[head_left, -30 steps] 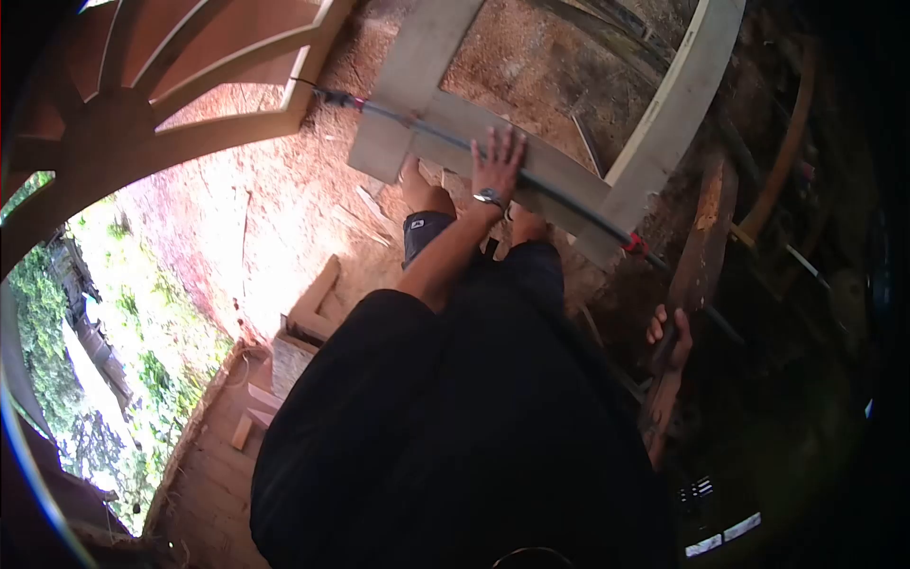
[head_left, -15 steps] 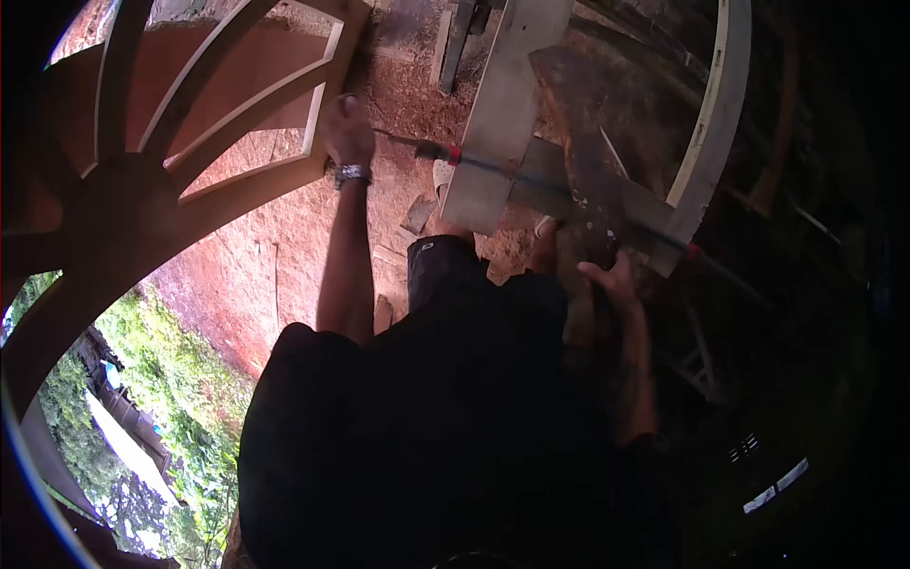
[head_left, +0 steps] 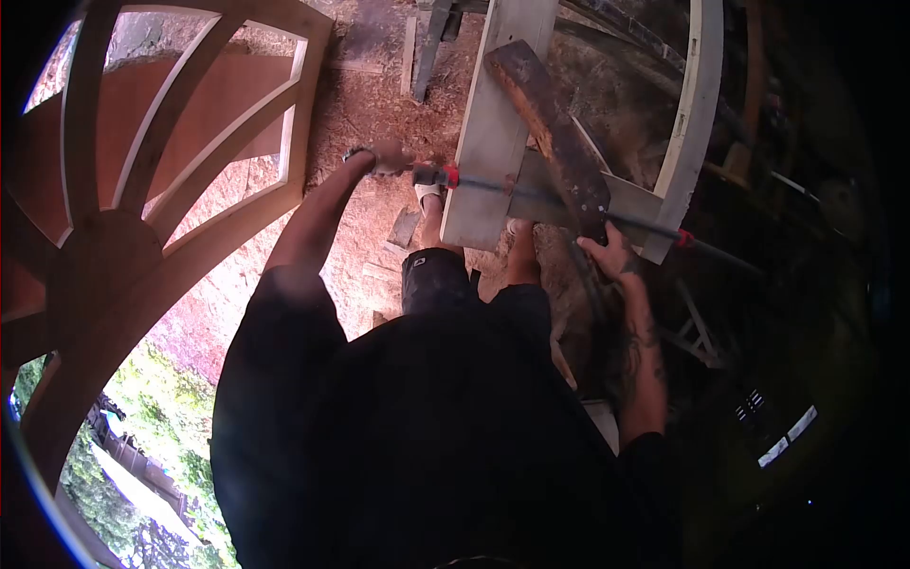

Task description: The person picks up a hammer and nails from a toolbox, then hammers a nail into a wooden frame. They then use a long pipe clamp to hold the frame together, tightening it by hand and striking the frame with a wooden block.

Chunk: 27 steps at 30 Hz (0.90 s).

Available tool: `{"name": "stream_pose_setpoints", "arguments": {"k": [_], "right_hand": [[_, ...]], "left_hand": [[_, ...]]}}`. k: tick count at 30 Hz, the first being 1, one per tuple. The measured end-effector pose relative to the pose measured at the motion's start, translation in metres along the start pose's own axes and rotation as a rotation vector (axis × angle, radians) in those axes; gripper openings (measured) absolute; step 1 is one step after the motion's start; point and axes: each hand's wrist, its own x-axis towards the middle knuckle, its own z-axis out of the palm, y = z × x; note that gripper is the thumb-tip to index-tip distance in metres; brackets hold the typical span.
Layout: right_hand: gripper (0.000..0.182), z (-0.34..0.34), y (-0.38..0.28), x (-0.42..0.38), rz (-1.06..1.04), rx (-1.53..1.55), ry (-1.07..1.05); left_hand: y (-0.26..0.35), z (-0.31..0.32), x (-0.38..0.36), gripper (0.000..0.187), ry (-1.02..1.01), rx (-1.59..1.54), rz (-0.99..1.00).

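Note:
My left hand (head_left: 391,158), somewhat blurred, is closed at the handle end of a long bar clamp (head_left: 453,176) with red and black parts. The clamp's bar crosses a pale board (head_left: 492,133) and a curved wooden frame (head_left: 697,123); its other red jaw sits at the frame's outer edge. My right hand (head_left: 614,254) grips the near end of a dark, rough wooden piece (head_left: 552,123), thumb spread to the left. This piece lies slanted across the clamp bar and partly over the boards. The right fingertips are partly hidden.
At the left stands a large fan-shaped wooden frame (head_left: 104,251) with curved spokes. Wood scraps (head_left: 403,229) lie on the reddish floor near my feet. Narrow timbers (head_left: 433,47) are at the top, and more pieces lie in the dark area at the right.
My left hand has moved right, closer to the red and black clamp end. My right hand stays at the dark piece's near end. The whole view has shifted slightly.

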Motion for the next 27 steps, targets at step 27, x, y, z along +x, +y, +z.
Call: {"name": "stream_pose_setpoints", "arguments": {"k": [27], "right_hand": [[0.080, -0.015, 0.027, 0.128, -0.018, -0.375, 0.265]], "left_hand": [[-0.009, 0.056, -0.024, 0.042, 0.902, -0.565, 0.146]]}}
